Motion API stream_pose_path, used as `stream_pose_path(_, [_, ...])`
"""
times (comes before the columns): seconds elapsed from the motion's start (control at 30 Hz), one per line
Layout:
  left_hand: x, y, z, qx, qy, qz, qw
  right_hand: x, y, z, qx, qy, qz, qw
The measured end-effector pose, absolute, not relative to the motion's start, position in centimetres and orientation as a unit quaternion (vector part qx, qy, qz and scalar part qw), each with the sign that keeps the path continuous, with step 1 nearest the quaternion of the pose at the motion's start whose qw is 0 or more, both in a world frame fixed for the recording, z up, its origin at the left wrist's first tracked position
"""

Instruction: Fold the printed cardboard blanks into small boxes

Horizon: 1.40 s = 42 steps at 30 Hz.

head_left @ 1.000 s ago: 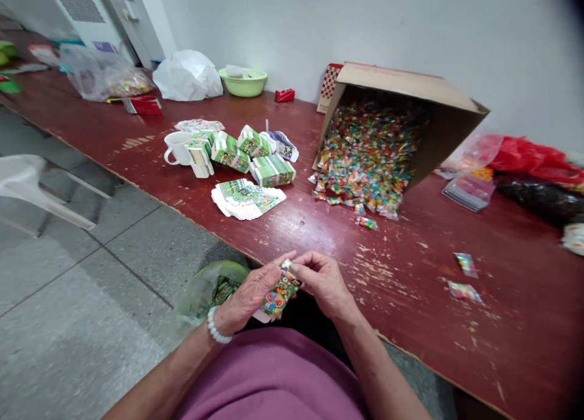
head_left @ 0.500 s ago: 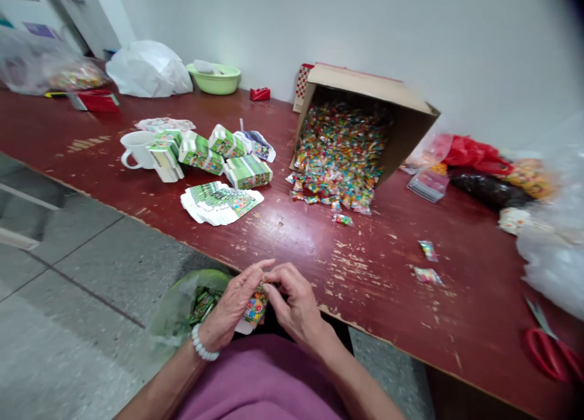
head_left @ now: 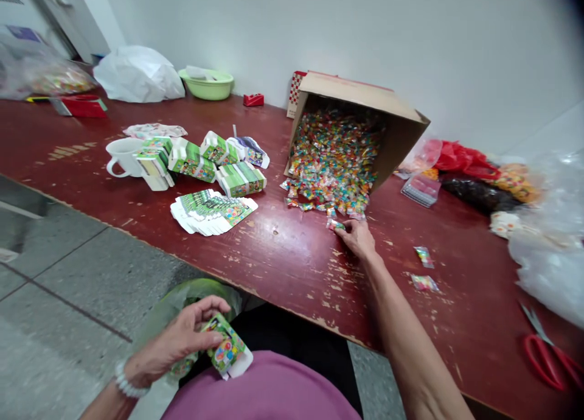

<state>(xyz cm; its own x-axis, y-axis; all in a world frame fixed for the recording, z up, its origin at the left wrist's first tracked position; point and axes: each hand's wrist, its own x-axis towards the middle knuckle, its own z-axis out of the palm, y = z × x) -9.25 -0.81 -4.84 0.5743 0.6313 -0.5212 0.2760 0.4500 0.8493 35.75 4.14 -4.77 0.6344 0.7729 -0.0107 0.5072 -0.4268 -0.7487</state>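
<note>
In my left hand (head_left: 187,332), above my lap, is a small green printed carton (head_left: 227,347), gripped between thumb and fingers with a white end flap sticking out. My right hand (head_left: 358,237) reaches over the table, its fingertips pinching a small clear candy packet (head_left: 335,224). Just beyond it, many colourful candy packets (head_left: 331,170) spill from a cardboard box (head_left: 406,134) lying on its side. Flat cartons (head_left: 210,212) lie fanned out to the left, and banded carton bundles (head_left: 241,178) sit behind them.
Two loose candy packets (head_left: 424,257) lie on the red table (head_left: 292,268) at right, with red-handled scissors (head_left: 545,353) near its edge. A white mug (head_left: 125,155) stands left of the bundles. A green bag (head_left: 201,289) is below the table edge. Plastic bags (head_left: 552,249) crowd the far right.
My hands have parted. The left has drawn down and left with the carton; the right has let go of it and reached forward to a candy packet by the pile.
</note>
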Motion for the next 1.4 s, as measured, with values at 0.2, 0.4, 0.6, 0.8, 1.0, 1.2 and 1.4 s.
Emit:
stream_pose_path(0.2, [-11.0, 1.1, -4.1, 0.575, 0.389, -0.072, 0.717, 34.6, 3.2, -5.1, -0.768, -0.372, 0.278, 0.442])
stream_pose_path(0.4, [-8.1, 0.9, -2.9, 0.469, 0.346, 0.094, 0.807, 30.9, 1.1, -3.2, -0.651, -0.343, 0.424, 0.528])
stream_pose_path(0.6, [-4.2, 0.6, -1.4, 0.404, 0.348, 0.212, 0.819, 26.3, -1.7, -1.2, -0.582, -0.308, 0.526, 0.538])
stream_pose_path(0.8, [-2.4, 0.2, -0.6, 0.441, 0.345, 0.219, 0.799, 23.9, -3.6, -0.5, -0.521, -0.312, 0.615, 0.503])
stream_pose_path(1.0, [-1.9, -0.2, -0.2, 0.458, 0.329, 0.196, 0.802, 22.6, -4.3, 0.8, -0.517, -0.335, 0.637, 0.464])
stream_pose_path(1.2, [-1.8, -0.7, -0.2, 0.457, 0.331, 0.223, 0.795, 21.8, -4.7, 0.5, -0.504, -0.356, 0.63, 0.471])
stream_pose_path(1.4, [-1.8, -1.0, 0.0, 0.465, 0.329, 0.205, 0.796, 21.2, -4.8, 0.4, -0.507, -0.363, 0.615, 0.482])
